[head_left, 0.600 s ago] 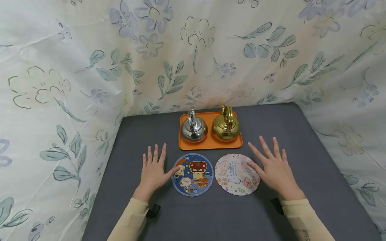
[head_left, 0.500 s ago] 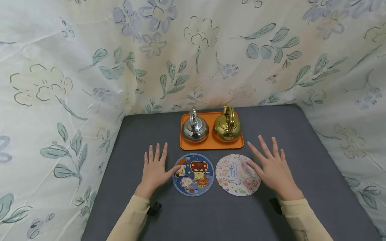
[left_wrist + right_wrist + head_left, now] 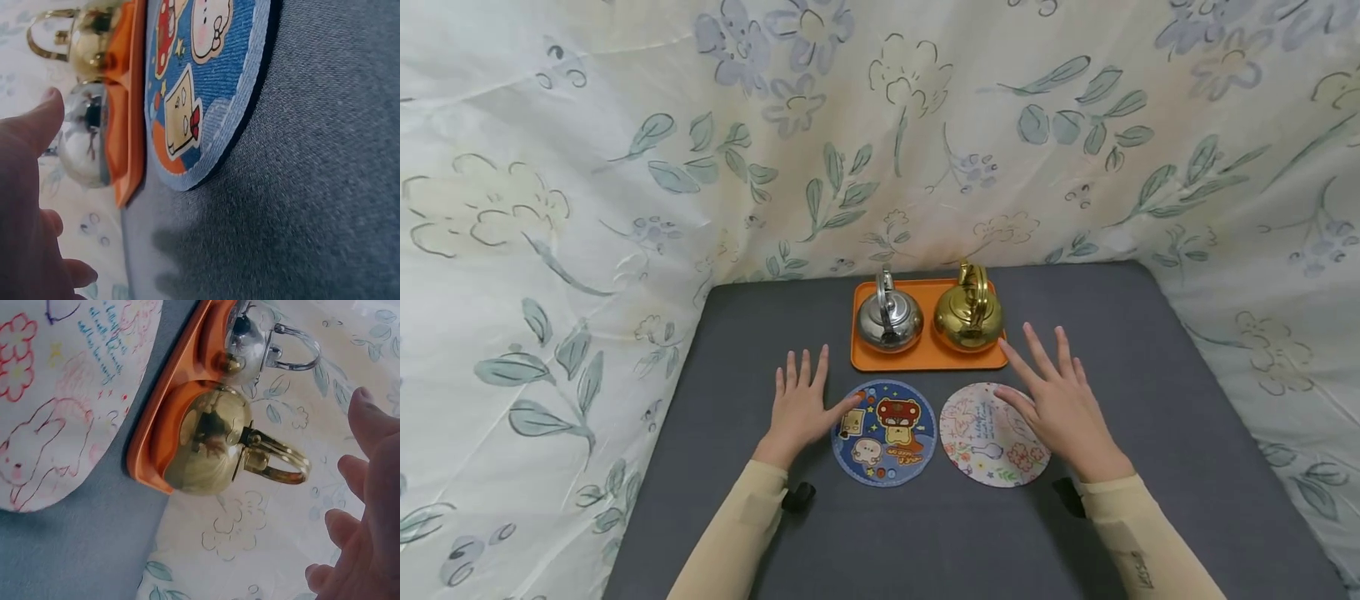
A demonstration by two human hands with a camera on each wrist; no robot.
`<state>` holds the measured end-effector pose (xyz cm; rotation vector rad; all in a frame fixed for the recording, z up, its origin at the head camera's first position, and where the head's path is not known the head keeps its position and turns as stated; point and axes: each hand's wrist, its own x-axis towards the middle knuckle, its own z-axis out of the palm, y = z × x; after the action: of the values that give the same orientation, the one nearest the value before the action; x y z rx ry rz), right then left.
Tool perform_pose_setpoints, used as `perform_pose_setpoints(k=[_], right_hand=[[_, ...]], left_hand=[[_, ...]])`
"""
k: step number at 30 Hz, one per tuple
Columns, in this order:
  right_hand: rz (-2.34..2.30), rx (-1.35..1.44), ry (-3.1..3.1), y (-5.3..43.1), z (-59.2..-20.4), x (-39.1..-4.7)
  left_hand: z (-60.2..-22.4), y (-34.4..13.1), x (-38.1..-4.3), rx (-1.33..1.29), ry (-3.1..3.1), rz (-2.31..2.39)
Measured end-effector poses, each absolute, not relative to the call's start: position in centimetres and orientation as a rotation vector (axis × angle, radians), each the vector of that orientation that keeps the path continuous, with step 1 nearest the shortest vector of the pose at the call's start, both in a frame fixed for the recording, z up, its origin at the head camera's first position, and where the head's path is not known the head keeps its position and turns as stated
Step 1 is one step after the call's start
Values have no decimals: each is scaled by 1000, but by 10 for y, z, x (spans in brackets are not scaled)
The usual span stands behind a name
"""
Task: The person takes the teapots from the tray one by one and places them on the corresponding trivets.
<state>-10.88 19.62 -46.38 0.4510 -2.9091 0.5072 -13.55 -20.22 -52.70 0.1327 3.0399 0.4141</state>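
My left hand [image 3: 800, 412] hovers with straight, spread fingers beside a round blue mat [image 3: 871, 419] with cartoon figures, its thumb over the mat's left edge in the head view. On the other side my right hand [image 3: 1063, 408], fingers also spread, hangs over the right edge of a round white mat [image 3: 973, 421] with pink floral drawings. Neither hand holds anything. Behind the mats, an orange tray [image 3: 925, 360] bears a silver teapot [image 3: 891, 321] on the left and a gold teapot [image 3: 967, 318] on the right, handles upright. The gold teapot [image 3: 209, 440] appears large in the right wrist view.
A dark grey cloth covers the table [image 3: 917, 542]. Floral fabric [image 3: 910, 150] hangs behind it and along both sides, close to the tray's back edge. A black strap piece [image 3: 799, 497] sits at the left wrist, another [image 3: 1069, 497] at the right.
Both hands have moved slightly forward and inward, toward the tray, with fingers still spread. The teapots, tray and mats keep their places; the head view has shifted a little.
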Motion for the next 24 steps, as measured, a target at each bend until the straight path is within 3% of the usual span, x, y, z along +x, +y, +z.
perform_pose_setpoints(k=[24], right_hand=[[670,591,-2919,131,-443,-143]], left_hand=[[-551,-191,-180,90,2910,400]])
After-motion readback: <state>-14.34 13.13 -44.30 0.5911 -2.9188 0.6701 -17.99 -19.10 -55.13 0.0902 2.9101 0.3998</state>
